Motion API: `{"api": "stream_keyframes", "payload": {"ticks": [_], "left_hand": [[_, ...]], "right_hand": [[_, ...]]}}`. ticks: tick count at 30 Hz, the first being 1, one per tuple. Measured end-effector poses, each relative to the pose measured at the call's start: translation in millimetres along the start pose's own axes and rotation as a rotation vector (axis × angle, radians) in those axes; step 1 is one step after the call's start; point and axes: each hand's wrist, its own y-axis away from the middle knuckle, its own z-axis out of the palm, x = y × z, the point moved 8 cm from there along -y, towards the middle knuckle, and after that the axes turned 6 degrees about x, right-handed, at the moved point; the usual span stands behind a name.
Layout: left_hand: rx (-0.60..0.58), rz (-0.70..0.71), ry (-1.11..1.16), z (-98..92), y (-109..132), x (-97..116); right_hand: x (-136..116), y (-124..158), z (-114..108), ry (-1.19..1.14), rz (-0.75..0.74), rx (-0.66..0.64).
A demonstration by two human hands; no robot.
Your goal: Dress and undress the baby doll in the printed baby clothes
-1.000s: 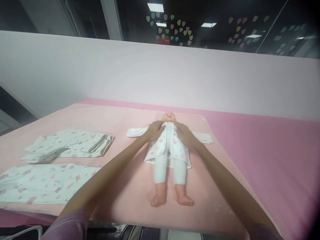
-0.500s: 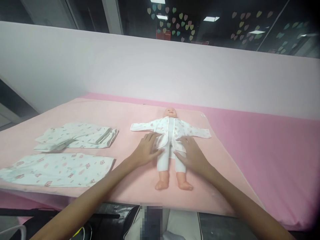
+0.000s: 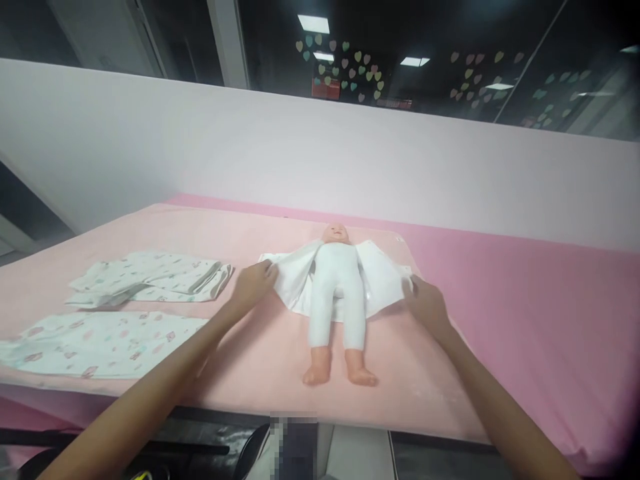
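A baby doll (image 3: pixel 337 280) lies on its back on the peach sheet, its head away from me and its bare feet towards me. Its body and legs are white. The doll's white printed baby jacket (image 3: pixel 383 277) is spread wide at the front, so the plain inner side shows. My left hand (image 3: pixel 256 283) is closed on the jacket's left front edge, and my right hand (image 3: pixel 425 300) grips the right front edge. Both front panels are pulled outward and raised a little from the sheet. The sleeves are mostly hidden behind the panels.
On the left lie folded printed baby clothes (image 3: pixel 150 277) and, nearer to me, another printed cloth garment (image 3: pixel 100 343). The peach sheet (image 3: pixel 240 380) covers a pink mat (image 3: pixel 525 320). Behind it rises a white partition (image 3: pixel 320 153) below dark glass.
My hands have moved from the jacket's front near the doll's middle outward to both sides. They took hold of the front edges and drew the jacket open, baring the doll's white torso.
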Motion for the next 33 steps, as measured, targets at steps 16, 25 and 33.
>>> {"api": "stream_keyframes", "payload": {"ticks": [16,25,33], "left_hand": [[-0.185,0.049,0.39,88.0,-146,73],[-0.011,0.084,0.349,93.4,-159,59],[-0.109,0.335,0.094,117.7,-123,93]], "right_hand": [[-68,-134,114,-0.294,-0.119,-0.141],[-59,-146,109,-0.321,-0.118,0.03],[-98,-114,129,-0.232,-0.358,-0.157]]}}
